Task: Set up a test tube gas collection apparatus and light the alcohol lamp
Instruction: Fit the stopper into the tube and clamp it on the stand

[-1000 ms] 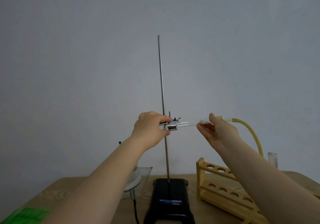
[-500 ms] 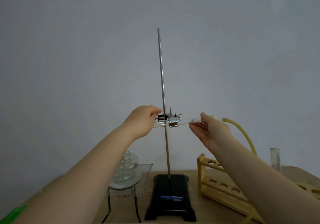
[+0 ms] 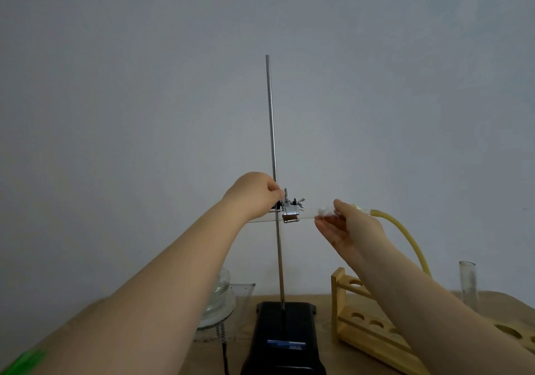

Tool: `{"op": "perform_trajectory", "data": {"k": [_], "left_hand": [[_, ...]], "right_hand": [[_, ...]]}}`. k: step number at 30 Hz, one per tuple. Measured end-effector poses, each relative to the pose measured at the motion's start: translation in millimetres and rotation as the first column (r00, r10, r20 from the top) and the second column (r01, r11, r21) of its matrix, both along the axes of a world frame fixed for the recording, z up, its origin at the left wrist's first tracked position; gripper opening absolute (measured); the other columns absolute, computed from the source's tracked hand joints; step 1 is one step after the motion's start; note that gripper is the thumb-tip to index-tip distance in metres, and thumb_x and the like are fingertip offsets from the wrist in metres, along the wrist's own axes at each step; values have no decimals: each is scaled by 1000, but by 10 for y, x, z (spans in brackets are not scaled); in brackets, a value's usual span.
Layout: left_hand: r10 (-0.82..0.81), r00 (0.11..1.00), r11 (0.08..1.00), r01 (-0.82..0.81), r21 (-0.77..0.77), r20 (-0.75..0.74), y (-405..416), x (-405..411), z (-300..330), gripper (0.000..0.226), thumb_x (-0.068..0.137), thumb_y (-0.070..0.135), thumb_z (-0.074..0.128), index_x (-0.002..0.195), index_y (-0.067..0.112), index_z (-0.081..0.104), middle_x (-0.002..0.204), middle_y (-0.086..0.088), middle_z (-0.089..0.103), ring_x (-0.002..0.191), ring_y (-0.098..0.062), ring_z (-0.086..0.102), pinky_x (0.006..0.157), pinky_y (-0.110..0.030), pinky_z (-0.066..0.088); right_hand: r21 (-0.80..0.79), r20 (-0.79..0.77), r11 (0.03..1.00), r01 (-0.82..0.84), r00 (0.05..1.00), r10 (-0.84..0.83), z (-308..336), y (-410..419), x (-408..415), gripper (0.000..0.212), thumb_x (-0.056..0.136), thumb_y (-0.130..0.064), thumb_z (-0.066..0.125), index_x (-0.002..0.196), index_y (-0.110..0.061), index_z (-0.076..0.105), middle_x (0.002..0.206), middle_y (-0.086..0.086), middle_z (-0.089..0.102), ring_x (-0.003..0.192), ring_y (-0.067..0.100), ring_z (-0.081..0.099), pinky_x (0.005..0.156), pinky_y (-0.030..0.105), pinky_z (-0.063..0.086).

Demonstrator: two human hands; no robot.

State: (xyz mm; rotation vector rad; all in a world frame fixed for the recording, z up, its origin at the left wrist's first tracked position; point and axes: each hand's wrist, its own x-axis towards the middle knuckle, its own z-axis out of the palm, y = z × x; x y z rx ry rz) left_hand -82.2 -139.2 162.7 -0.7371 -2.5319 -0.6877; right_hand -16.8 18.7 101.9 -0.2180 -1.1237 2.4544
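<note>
A retort stand with a black base (image 3: 285, 331) and a thin steel rod (image 3: 272, 149) stands mid-table. A metal clamp (image 3: 291, 208) on the rod holds a clear test tube (image 3: 307, 217) lying about level. My left hand (image 3: 254, 193) pinches the clamp's knob beside the rod. My right hand (image 3: 346, 227) holds the tube's mouth end, where a white stopper (image 3: 325, 210) joins a yellow rubber hose (image 3: 405, 238) that curves down to the right. The alcohol lamp (image 3: 218, 299) sits on a wire tripod behind my left forearm, partly hidden.
A wooden test tube rack (image 3: 373, 328) lies right of the stand. A glass cylinder (image 3: 469, 283) stands behind it. A clear trough (image 3: 243, 296) is by the lamp, and something green (image 3: 23, 360) shows at the bottom left corner.
My left hand has shifted from the clamp jaws to the knob by the rod. The view has tilted, so the lamp came into sight. My right hand stays at the tube's mouth.
</note>
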Motion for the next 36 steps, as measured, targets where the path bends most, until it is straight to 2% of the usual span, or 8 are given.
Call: {"op": "perform_trajectory", "data": {"k": [3, 5, 9, 15, 19, 23, 27, 36], "left_hand": [[43, 998, 999, -42, -23, 36, 69, -70, -17, 32, 86, 43, 58, 75, 15, 68, 60, -1, 50, 62, -19, 46, 55, -26, 33], [52, 998, 999, -51, -16, 31, 109, -116, -34, 29, 83, 47, 61, 74, 20, 69, 62, 3, 55, 65, -17, 50, 61, -26, 36], [52, 999, 999, -52, -1, -15, 163, -179, -38, 33, 82, 44, 63, 65, 15, 66, 62, -2, 54, 60, -17, 47, 57, -26, 33], [3, 1000, 1000, -3, -27, 0, 173, -179, 28, 28, 83, 34, 63, 74, 9, 72, 63, -3, 57, 55, -15, 47, 60, -27, 38], [-28, 999, 999, 28, -21, 20, 167, -167, 37, 27, 84, 32, 65, 71, 9, 70, 59, -2, 52, 54, -14, 43, 56, -25, 34], [-63, 994, 998, 61, 21, 87, 128, -184, 51, 28, 81, 37, 68, 82, 10, 74, 64, -2, 56, 60, -16, 47, 55, -24, 34], [-25, 999, 999, 23, 44, 37, 131, -214, 24, 30, 75, 46, 71, 76, 16, 75, 65, -1, 60, 62, -15, 51, 59, -25, 38], [-64, 997, 996, 60, 66, 51, 157, -210, 20, 23, 81, 27, 69, 80, 4, 73, 65, -4, 56, 59, -17, 44, 60, -26, 36]], "right_hand": [[1, 8, 1000, 2, 1000, -2, -8, 2, -5, 12, 90, -11, 62, 95, -1, 58, 88, 18, 68, 81, 28, 69, 77, 36, 56], [-3, 8, 1000, 2, 1000, -2, -16, 2, -13, 13, 90, -11, 62, 95, -1, 58, 88, 18, 68, 80, 28, 69, 76, 36, 56], [-15, -7, 1000, -13, 1000, 13, -38, 16, -29, 13, 90, -11, 62, 95, 0, 58, 87, 19, 68, 79, 28, 69, 76, 36, 56], [-28, -26, 999, -39, 999, 38, -58, 32, -44, 11, 91, -10, 61, 92, 0, 57, 86, 19, 68, 77, 27, 69, 76, 37, 57], [-30, -25, 999, -40, 999, 40, -63, 33, -52, 11, 91, -11, 61, 92, -1, 57, 87, 19, 68, 77, 27, 69, 75, 36, 57], [-18, -16, 999, -38, 999, 38, -63, 35, -50, 12, 91, -11, 62, 94, 0, 58, 89, 19, 69, 80, 28, 70, 73, 36, 58], [-25, -15, 999, -40, 999, 40, -63, 33, -48, 14, 91, -11, 61, 97, 1, 58, 89, 20, 69, 81, 29, 70, 72, 35, 58], [-11, -19, 999, -36, 999, 36, -49, 36, -55, 11, 91, -11, 61, 94, 0, 58, 87, 18, 68, 80, 27, 70, 71, 35, 57]]}}
